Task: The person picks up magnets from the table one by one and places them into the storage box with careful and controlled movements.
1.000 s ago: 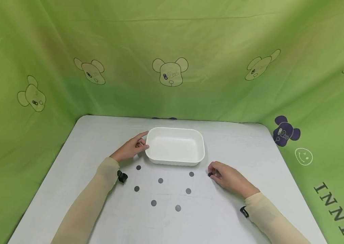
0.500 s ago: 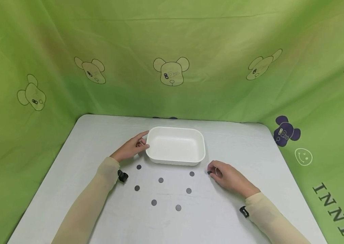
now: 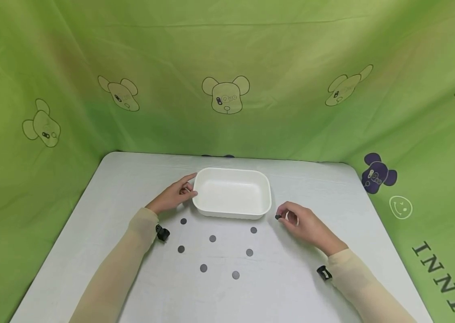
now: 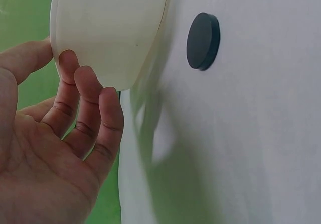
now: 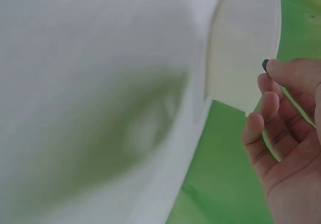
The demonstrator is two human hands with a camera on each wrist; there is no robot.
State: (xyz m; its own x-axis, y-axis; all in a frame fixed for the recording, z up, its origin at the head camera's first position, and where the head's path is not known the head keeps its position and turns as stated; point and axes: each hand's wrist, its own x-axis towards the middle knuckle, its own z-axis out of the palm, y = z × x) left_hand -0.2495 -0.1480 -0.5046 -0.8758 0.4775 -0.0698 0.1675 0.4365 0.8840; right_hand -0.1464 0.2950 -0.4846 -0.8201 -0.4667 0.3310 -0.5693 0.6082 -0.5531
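A white rectangular plastic basin (image 3: 231, 213) sits toward the back of the table, with nothing inside it. My left hand (image 3: 172, 196) holds its left end, thumb at the rim and fingertips against the outer wall (image 4: 110, 38). Off the basin's near right corner, my right hand (image 3: 302, 224) pinches a small black disc (image 3: 277, 217) between thumb and index finger. In the right wrist view only an edge of that disc (image 5: 266, 65) shows past the thumb. Several similar dark discs lie flat in front of the basin, among them one at the left (image 3: 183, 221) and one at the right (image 3: 253, 230).
A white cloth covers the table (image 3: 163, 291). Green printed curtains (image 3: 227, 49) stand behind it and at both sides. Other discs lie farther forward, such as a grey disc (image 3: 235, 275) nearest the front. Black wrist cameras (image 3: 324, 273) are worn on both sleeves.
My right hand has risen slightly off the table and away from me, carrying the pinched disc up from the cloth. The left hand, basin and other discs stay put.
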